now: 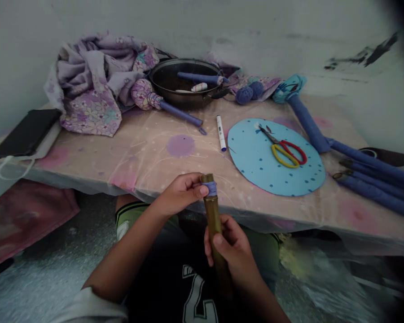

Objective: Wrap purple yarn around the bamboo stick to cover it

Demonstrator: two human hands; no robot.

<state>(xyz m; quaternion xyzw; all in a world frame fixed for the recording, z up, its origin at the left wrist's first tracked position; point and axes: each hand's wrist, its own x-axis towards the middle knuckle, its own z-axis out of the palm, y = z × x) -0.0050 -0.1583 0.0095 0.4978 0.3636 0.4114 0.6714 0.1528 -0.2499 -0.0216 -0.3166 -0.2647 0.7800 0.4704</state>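
Pale grey walls, with a dark smear at upper right, rise behind a desk point(148, 154) spread with a pinkish, flower-printed cover under clear plastic. Nearest, above the person's lap, a brown-green stick point(213, 215) stands tilted, its upper end showing against the desk's front edge. Violet-blue thread point(211, 189) is wound round it just below the top. The left hand point(183, 193) comes in from 8 o'clock, thumb and fingers clamped on the threaded end. Lower down, the right hand point(234, 246) comes in from 5 o'clock, its thumb across the front and its fingers curled behind the shaft, clamped on it.

With the stick as the dial's centre, a round blue board point(249, 154) dotted with darker spots lies at 2 o'clock. Scissors point(274, 142) with one red and one yellow handle rest on it, tips pointing to 10 o'clock. Several blue-wrapped sticks point(380, 190) lie at 3 o'clock. A white marker point(221, 132) with a blue end lies at 12, just beside the board. Between 9 and 10 sits a black phone point(26, 132) with a white cable point(16, 172) near it. Farther off, at 11, lies a blue-handled, cloth-headed stick point(146, 94), just beside a dark pan point(178, 98). A heap of flowered cloth point(90, 89) fills 10 o'clock, and balls of blue yarn point(245, 95) sit at 1.
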